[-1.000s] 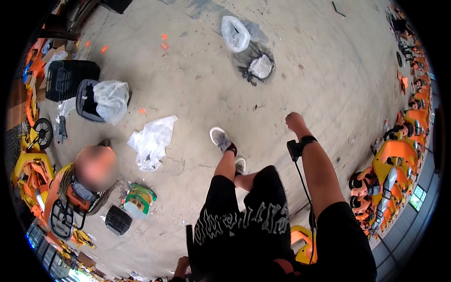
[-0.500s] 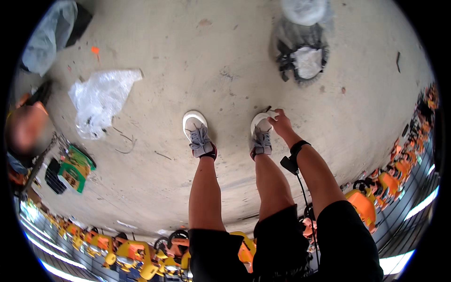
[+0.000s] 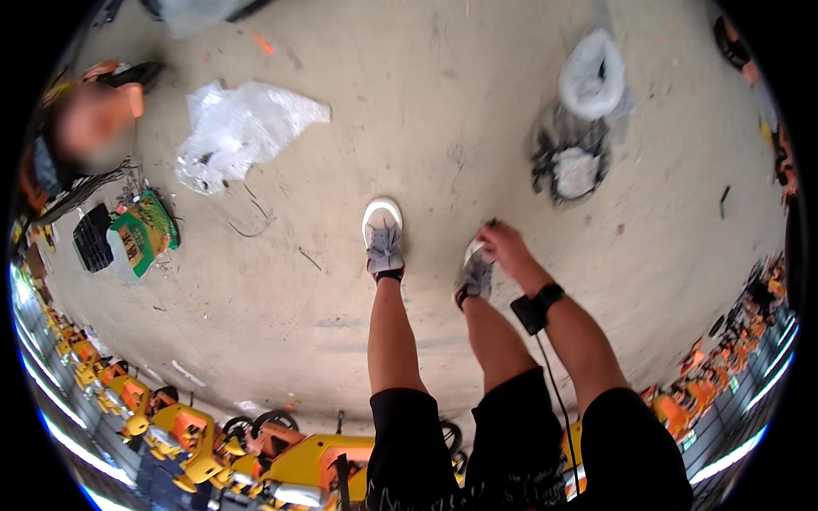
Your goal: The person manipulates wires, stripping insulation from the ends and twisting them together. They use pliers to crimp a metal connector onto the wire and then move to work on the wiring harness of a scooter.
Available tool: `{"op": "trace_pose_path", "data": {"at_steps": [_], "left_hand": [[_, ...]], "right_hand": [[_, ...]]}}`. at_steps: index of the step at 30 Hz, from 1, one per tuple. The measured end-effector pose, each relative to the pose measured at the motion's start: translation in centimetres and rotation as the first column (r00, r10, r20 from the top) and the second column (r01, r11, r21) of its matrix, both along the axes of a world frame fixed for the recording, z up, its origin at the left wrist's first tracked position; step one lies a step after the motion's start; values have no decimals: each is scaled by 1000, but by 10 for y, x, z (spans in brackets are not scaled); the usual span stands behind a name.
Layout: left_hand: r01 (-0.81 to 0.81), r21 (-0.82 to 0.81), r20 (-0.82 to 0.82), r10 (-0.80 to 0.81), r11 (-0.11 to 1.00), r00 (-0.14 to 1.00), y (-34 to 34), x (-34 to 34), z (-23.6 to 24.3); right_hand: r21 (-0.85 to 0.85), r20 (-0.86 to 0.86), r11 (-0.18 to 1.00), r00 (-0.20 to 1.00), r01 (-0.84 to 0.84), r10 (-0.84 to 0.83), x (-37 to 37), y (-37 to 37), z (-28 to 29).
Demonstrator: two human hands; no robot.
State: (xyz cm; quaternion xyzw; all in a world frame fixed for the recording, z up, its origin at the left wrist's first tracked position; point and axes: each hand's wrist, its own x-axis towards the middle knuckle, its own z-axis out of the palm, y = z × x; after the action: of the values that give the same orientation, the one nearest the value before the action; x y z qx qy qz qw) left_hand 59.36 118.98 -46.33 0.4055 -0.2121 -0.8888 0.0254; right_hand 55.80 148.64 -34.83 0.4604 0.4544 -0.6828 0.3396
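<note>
My right hand (image 3: 506,249) hangs above my right shoe (image 3: 475,274), its fingers closed together. A small dark tip shows at the fingertips; the rest of what they hold is too small and covered to name. A black band with a box-shaped device (image 3: 537,308) sits on the right wrist, and a black cable (image 3: 555,393) runs down from it. My left shoe (image 3: 383,238) stands flat on the concrete floor. My left hand is out of view.
A crumpled clear plastic sheet (image 3: 247,128) lies at left. At right stand white and black plastic bags (image 3: 594,81). A green package (image 3: 146,232) and black crate (image 3: 92,238) lie near a person (image 3: 51,162). Yellow-orange ride-on vehicles (image 3: 183,434) line the lower edge.
My view has shifted and turned, so the plastic sheet and bags sit elsewhere in it. My right foot has tilted in a step. The right hand stays closed.
</note>
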Motion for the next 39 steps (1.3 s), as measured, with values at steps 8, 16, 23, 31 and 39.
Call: {"op": "trace_pose_path", "data": {"at_steps": [8, 16, 23, 31, 39], "left_hand": [[710, -498, 775, -623, -498, 107, -113, 332, 561], [818, -348, 729, -681, -457, -70, -138, 485, 619], [941, -317, 843, -421, 115, 335, -195, 496, 585], [113, -232, 785, 117, 966, 609, -302, 459, 631], [80, -221, 778, 126, 972, 615, -342, 472, 639]], "right_hand": [[-365, -145, 929, 989, -54, 0, -27, 3, 320], [49, 163, 834, 828, -550, 536, 36, 24, 469], [174, 87, 662, 681, -729, 727, -21, -128, 487], [217, -311, 511, 438, -832, 844, -79, -468, 534], [82, -167, 223, 207, -971, 964, -104, -663, 546]]}}
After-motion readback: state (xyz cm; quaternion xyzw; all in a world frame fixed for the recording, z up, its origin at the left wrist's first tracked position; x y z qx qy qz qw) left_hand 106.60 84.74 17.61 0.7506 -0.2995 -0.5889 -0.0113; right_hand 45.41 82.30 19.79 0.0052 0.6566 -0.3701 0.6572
